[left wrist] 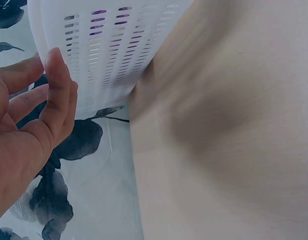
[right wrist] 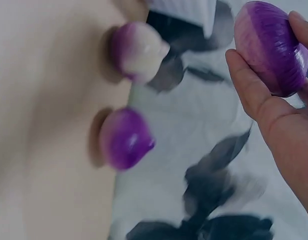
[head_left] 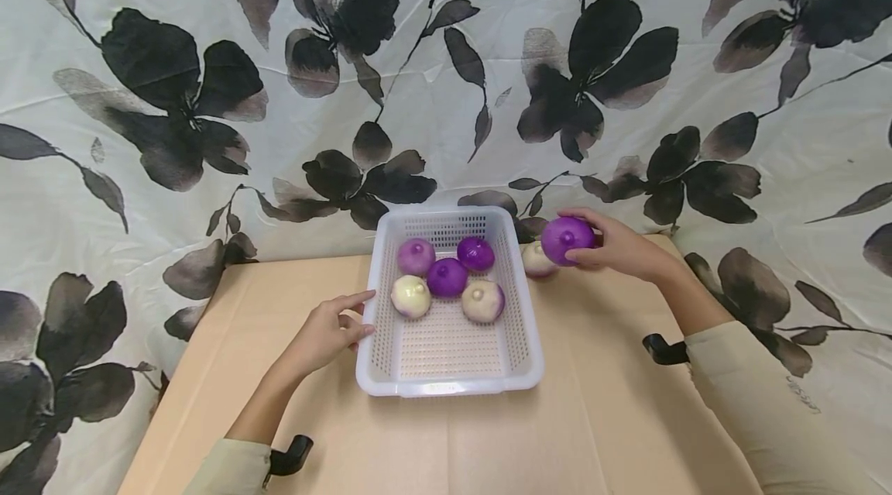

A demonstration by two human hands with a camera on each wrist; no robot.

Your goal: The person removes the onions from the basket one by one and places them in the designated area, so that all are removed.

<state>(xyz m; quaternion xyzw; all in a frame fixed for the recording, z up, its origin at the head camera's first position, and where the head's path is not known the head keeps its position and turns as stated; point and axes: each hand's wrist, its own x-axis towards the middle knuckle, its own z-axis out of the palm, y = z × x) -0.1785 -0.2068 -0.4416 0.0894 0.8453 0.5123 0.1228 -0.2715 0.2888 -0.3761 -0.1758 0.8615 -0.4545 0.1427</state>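
My right hand grips a purple onion between thumb and fingers, to the right of a white plastic basket. In the right wrist view the held onion is glossy and clear of the table. At the basket's left rim rests my left hand, its thumb and fingertips touching the edge. The left wrist view has these fingers beside the slotted wall. Inside the basket lie several onions, among them a dark purple one and a pale one.
A pale onion lies on the table, partly behind the held onion. The right wrist view has another purple onion by the table's edge. Behind the table hangs a flower-print cloth.
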